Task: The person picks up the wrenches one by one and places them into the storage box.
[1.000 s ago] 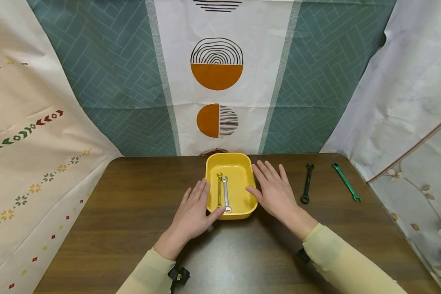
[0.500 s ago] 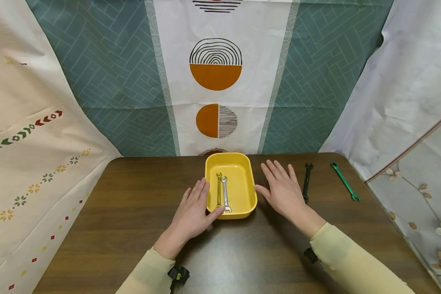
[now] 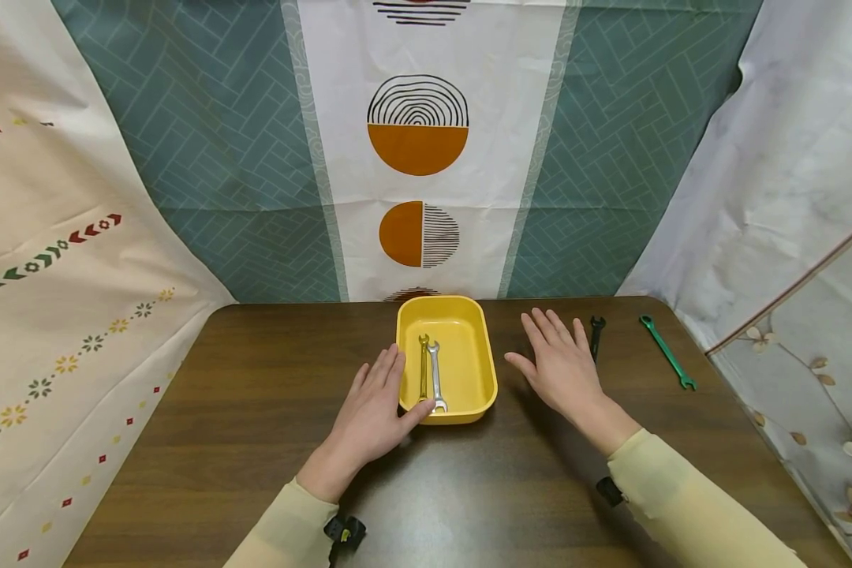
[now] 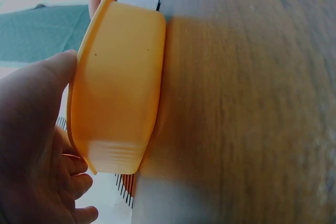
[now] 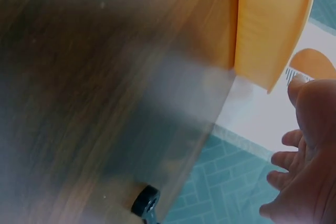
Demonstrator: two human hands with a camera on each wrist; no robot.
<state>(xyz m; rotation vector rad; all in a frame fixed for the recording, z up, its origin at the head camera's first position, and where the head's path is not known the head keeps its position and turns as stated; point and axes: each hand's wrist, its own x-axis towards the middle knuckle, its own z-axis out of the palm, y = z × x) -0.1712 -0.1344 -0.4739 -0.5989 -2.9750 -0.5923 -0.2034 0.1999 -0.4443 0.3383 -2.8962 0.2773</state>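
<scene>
A yellow plastic tray point(image 3: 466, 367) stands at the back middle of the table, holding a gold wrench point(image 3: 424, 367) and a silver wrench point(image 3: 436, 375) side by side. My left hand point(image 3: 371, 414) rests at its left side with fingers extended; in the left wrist view the thumb lies on the rim of the tray point(image 4: 118, 77). To the right, my right hand point(image 3: 559, 367) hovers over the table with fingers straight and nothing in it, apart from the tray. It partly covers a black wrench point(image 3: 597, 335), whose ring end point(image 5: 145, 201) appears low in the right wrist view.
Farther right lies a green wrench point(image 3: 667, 352), slanting near the table's right edge. The brown wooden table point(image 3: 255, 394) ends at a patterned curtain point(image 3: 248, 142) behind, with hanging cloths on both sides.
My right hand has moved right, away from the tray's right rim, and now overlaps the black wrench. My left hand and the tray have stayed put.
</scene>
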